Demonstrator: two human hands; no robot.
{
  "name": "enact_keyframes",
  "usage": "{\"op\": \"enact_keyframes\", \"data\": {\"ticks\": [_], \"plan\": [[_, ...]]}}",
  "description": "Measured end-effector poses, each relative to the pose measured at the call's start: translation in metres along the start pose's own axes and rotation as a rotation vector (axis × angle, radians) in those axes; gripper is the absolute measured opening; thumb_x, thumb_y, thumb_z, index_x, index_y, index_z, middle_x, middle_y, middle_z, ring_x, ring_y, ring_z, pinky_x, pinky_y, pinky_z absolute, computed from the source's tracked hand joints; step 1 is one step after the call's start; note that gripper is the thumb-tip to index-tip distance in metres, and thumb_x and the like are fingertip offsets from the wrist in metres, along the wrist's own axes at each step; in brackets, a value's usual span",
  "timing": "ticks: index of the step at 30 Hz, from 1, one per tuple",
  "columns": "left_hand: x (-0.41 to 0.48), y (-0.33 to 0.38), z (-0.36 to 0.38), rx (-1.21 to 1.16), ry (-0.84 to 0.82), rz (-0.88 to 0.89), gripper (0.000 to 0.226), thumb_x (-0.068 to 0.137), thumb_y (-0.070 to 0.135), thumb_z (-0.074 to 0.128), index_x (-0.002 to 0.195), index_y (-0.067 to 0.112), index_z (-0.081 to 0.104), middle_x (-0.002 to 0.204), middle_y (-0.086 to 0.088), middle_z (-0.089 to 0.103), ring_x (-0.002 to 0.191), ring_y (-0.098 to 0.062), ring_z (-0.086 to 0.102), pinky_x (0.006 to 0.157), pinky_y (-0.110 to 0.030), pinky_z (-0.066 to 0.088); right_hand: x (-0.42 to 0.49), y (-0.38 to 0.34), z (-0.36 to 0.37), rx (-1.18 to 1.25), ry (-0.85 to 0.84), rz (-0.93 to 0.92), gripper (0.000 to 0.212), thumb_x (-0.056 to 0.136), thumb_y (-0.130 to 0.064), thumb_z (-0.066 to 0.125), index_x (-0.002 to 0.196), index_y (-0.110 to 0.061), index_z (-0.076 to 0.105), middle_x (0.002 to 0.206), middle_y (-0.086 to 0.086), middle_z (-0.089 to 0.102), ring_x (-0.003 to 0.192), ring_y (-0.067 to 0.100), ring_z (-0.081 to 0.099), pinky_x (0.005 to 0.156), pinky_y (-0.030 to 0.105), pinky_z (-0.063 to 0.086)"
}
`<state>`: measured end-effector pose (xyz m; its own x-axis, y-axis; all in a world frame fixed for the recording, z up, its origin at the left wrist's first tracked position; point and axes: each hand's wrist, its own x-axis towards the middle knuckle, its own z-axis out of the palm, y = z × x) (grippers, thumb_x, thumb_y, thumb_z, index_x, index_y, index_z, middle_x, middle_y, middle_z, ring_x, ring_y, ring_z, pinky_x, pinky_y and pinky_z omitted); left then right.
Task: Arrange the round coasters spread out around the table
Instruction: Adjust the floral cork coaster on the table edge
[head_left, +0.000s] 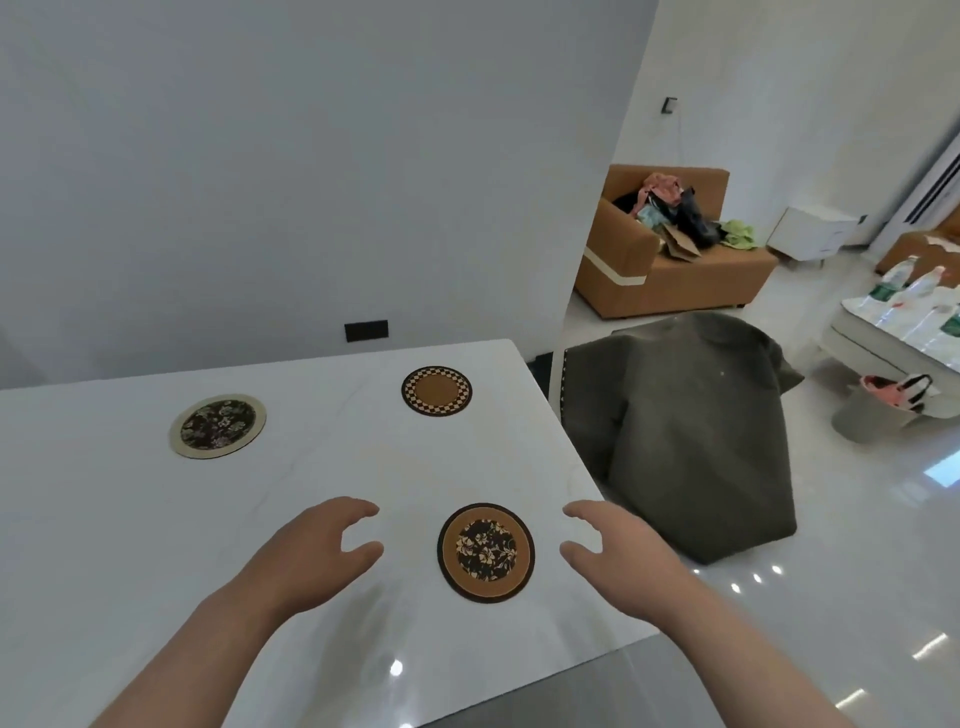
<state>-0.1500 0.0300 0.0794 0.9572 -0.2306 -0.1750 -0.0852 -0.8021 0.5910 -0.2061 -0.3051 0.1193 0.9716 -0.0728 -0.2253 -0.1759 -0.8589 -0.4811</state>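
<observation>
Both hands, left hand (317, 551) and right hand (618, 556), hover with fingers loosely spread, empty, the floral coaster (486, 552) between their fingertips.

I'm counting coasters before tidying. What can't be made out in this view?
- Table: its left and near parts are cut off by the frame edges, so more coasters may lie there.
- Chair under the grey cloth: covered.
- Sofa pile: too small to identify.

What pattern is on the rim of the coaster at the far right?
A black-and-tan checkerboard ring on the far coaster, seen in the head view.
</observation>
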Motion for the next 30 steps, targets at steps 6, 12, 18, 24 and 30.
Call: {"op": "enact_keyframes", "data": {"ticks": [6,12,18,24,30], "plan": [[-0.003,0.010,-0.016,-0.036,0.088,-0.088,0.043,0.084,0.046,0.062,0.126,0.040,0.052,0.133,0.023,0.050,0.112,0.007,0.043,0.094,-0.021,0.036,0.037,-0.007,-0.016,-0.012,-0.033,-0.113,0.047,0.092,-0.042,0.056,0.137,-0.035,0.045,0.144,-0.015,0.046,0.132,0.008,0.041,0.110,0.029,0.035],[-0.028,0.019,-0.020,-0.047,0.208,-0.228,0.043,0.084,0.046,0.062,0.126,0.039,0.053,0.132,0.022,0.050,0.119,0.000,0.046,0.092,-0.023,0.037,0.070,-0.006,-0.028,-0.068,-0.107,-0.200,0.045,0.093,-0.040,0.056,0.136,-0.033,0.046,0.144,-0.010,0.047,0.131,0.013,0.044,0.107,0.032,0.037],[-0.043,0.048,0.035,-0.197,0.194,-0.372,0.042,0.083,0.043,0.065,0.124,0.036,0.056,0.128,0.016,0.053,0.113,-0.004,0.050,0.093,-0.026,0.041,0.091,0.032,-0.025,-0.074,-0.215,-0.222,0.043,0.091,-0.038,0.058,0.133,-0.028,0.051,0.136,-0.007,0.055,0.122,0.013,0.052,0.100,0.029,0.042],[-0.006,0.052,0.115,-0.441,0.123,-0.506,0.038,0.085,0.036,0.066,0.119,0.022,0.062,0.117,0.005,0.062,0.099,-0.004,0.057,0.086,-0.024,0.044,0.125,0.073,0.022,0.189,-0.348,-0.052,0.031,0.085,-0.025,0.063,0.113,-0.010,0.066,0.107,-0.001,0.064,0.093,0.014,0.058,0.082,0.027,0.046],[0.057,0.029,0.168,-0.561,0.124,-0.619,0.024,0.078,0.019,0.063,0.066,0.019,0.042,0.071,-0.005,0.039,0.064,-0.018,0.039,0.064,-0.032,0.034,0.169,0.089,0.087,0.455,-0.381,0.199,0.010,0.077,-0.013,0.066,0.082,-0.006,0.062,0.076,0.006,0.054,0.065,0.019,0.052,0.064,0.034,0.048]]}}
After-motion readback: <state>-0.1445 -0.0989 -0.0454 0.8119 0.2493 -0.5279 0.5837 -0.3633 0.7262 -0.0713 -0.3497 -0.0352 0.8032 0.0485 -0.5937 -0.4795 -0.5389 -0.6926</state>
